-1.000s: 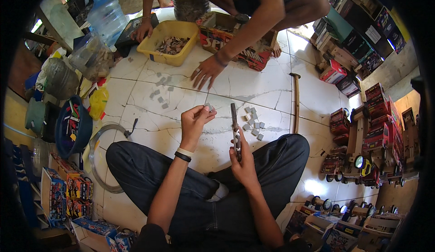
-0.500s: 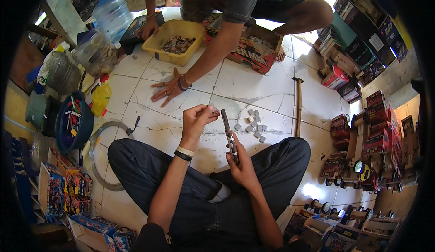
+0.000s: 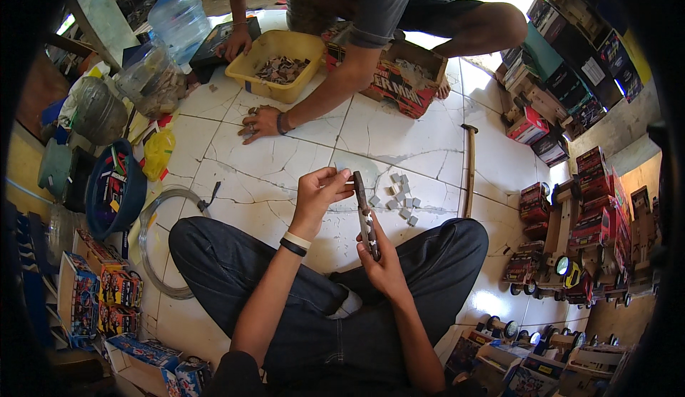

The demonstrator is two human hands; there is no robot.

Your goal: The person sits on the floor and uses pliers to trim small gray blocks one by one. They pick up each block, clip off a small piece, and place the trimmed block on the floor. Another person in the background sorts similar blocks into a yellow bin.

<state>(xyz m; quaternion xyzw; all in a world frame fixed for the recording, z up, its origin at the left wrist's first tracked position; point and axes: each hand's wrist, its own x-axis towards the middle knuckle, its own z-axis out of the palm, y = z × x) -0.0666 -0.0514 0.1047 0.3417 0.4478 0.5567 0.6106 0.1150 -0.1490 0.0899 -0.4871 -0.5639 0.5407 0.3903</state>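
Observation:
My left hand is closed, thumb and fingers pinched on a small grey piece that is mostly hidden. Its fingertips are at the upper end of a long, worn, dark metal tool that looks like pliers. My right hand grips this tool by its lower part, holding it tilted above my crossed legs. Just beyond the tool, several small grey square pieces lie loosely grouped on the cracked white tile floor.
A hammer lies right of the grey pieces. Across from me a person's hand rests on the floor, near a yellow basin of small pieces and a printed carton. Coiled wire lies left; toy trucks are stacked right.
My left hand has moved slightly right, bringing the grey piece to the tool's upper end. The tool has turned a little. The other person's spread hand has drawn its fingers in on the floor.

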